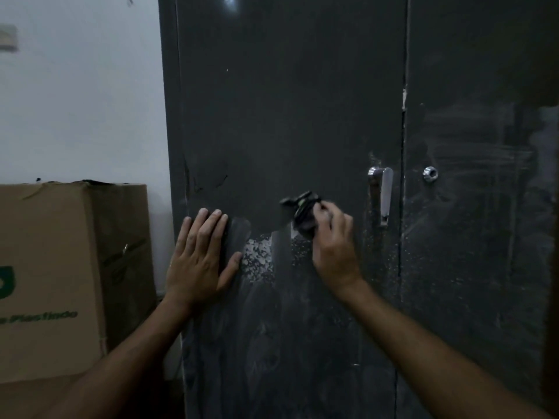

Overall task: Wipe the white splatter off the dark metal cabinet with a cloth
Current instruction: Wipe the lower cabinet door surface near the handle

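Scene: a person is standing close to a tall dark grey metal cabinet [287, 116] with two doors, seen from a camera on the head looking forward and down.
Left hand [199, 255]: it is lying flat on the left door near its left edge, fingers straight and together, thumb spread out to the right; it is holding nothing and seems to be bracing.
Right hand [334, 243]: its grip is curling round a bunched dark cloth [304, 213] and pressing it against the left door, just left of the shiny metal lever handle [381, 195].
White splatter [260, 257]: a dense speckled patch is sitting on the left door between the two hands, just below and left of the cloth.
Done so far: a clean dark vertical band is cutting through the patch under the cloth, and the door above hand level is looking dark and mostly clear.
Left to do: the speckled patch, hazy whitish smears lower on the left door, and fine specks and streaks across the right door.
Progress: judging by this, the wiping is under way but far from finished.
Surroundings: a brown cardboard box [60, 267] with green print is standing to the left of the cabinet against a white wall [81, 101].
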Demonstrator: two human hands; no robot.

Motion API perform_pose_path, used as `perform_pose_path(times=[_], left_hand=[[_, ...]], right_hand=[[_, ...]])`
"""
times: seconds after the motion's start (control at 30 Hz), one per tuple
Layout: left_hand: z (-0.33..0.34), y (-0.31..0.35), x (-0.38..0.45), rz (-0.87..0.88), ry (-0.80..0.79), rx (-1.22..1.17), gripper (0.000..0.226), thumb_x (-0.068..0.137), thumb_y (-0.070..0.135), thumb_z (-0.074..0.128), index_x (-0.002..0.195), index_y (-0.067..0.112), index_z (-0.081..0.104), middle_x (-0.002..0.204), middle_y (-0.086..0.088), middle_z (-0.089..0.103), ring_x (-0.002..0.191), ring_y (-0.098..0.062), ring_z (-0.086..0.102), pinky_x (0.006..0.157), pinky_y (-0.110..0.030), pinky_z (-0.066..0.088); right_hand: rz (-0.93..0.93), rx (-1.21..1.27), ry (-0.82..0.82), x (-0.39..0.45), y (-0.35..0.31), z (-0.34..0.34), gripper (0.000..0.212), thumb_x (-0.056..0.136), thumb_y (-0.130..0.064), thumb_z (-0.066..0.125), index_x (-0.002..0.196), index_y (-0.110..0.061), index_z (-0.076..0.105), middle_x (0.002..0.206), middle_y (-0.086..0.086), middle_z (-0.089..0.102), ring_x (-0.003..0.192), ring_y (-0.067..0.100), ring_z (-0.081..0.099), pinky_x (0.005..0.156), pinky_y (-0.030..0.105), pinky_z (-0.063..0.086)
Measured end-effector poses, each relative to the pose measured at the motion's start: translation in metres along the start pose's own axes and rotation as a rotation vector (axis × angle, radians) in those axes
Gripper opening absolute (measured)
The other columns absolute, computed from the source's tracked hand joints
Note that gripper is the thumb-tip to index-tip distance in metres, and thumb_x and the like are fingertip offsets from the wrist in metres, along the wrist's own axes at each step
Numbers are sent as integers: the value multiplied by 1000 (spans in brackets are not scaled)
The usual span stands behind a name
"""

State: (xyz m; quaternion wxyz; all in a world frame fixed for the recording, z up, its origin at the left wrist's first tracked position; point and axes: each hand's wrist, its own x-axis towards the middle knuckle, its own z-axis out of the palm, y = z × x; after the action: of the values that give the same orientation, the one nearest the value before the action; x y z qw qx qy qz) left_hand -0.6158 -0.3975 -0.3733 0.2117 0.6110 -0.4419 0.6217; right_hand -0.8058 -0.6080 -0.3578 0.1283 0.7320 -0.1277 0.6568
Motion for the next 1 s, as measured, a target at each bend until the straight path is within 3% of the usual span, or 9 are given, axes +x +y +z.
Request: perform_pose_path(times=[0.1, 0.23, 0.3, 0.43, 0.5, 0.7, 0.77, 0.9, 1.0], left_hand=[[-3, -1, 0, -8, -17, -23, 77, 101, 53, 48, 156, -1, 40, 161, -21, 39, 156, -36, 28, 130, -53, 17], [-8, -4, -1, 3, -47, -104, 75, 100, 49, 49, 156, 0, 41, 162, -20, 39, 157, -34, 26, 130, -52, 15], [-8, -10, -5, 43, -68, -133, 72, 100, 47, 49, 154, 1, 43, 160, -20, 41, 156, -33, 26, 131, -51, 14], [-7, -25, -19, 202, -61, -87, 59, 104, 43, 49, 145, 1, 56, 150, -21, 53, 150, -34, 37, 129, -49, 21], [-7, -31, -22, 274, -39, -53, 54, 108, 43, 45, 140, 3, 62, 144, -20, 59, 144, -34, 43, 129, -46, 23], [-18, -31, -22, 226, 14, -58, 41, 102, 46, 55, 122, 13, 67, 128, -14, 66, 121, -32, 53, 101, -44, 42], [-27, -33, -20, 150, 54, -134, 33, 99, 41, 56, 117, 14, 60, 125, -12, 61, 114, -32, 52, 97, -41, 40], [-42, -36, -10, 46, 125, -269, 25, 94, 32, 51, 110, 13, 53, 122, -9, 51, 110, -30, 48, 96, -36, 35], [-42, -38, -8, 39, 124, -276, 26, 92, 32, 50, 109, 12, 51, 120, -10, 49, 108, -29, 48, 95, -35, 33]], right_hand=[[-180, -19, -23, 18, 20, -9, 46, 93, 2, 60, 139, 0, 56, 134, 26, 54, 112, 40, 50, 91, 54, 53], [107, 31, 144, 89, 7, -12, 41, 95, -26, 66, 132, -9, 64, 127, 16, 55, 110, 34, 52, 89, 48, 50], [96, 124, 149, 73, -21, 2, 41, 95, -28, 68, 130, -7, 64, 126, 18, 55, 109, 34, 53, 89, 48, 50], [-591, 90, -116, 8, -22, 7, 35, 104, -32, 52, 132, -13, 61, 125, 20, 62, 97, 35, 60, 79, 45, 48], [-719, 52, -138, 35, -8, 0, 32, 101, -33, 57, 128, -16, 61, 122, 17, 64, 94, 34, 62, 78, 43, 43], [37, 165, 178, 124, -67, 19, 36, 90, -29, 69, 121, -11, 66, 117, 15, 56, 104, 34, 58, 83, 47, 48], [-128, 214, 88, 101, -99, 30, 40, 89, -29, 68, 125, -11, 66, 121, 16, 57, 106, 35, 58, 84, 49, 48], [-865, 130, -152, 100, -107, 25, 37, 93, -30, 62, 126, -14, 68, 122, 16, 63, 97, 32, 61, 79, 45, 45], [-537, 99, 8, 165, -112, 24, 37, 89, -31, 66, 123, -17, 69, 116, 14, 61, 95, 32, 59, 79, 48, 47]])
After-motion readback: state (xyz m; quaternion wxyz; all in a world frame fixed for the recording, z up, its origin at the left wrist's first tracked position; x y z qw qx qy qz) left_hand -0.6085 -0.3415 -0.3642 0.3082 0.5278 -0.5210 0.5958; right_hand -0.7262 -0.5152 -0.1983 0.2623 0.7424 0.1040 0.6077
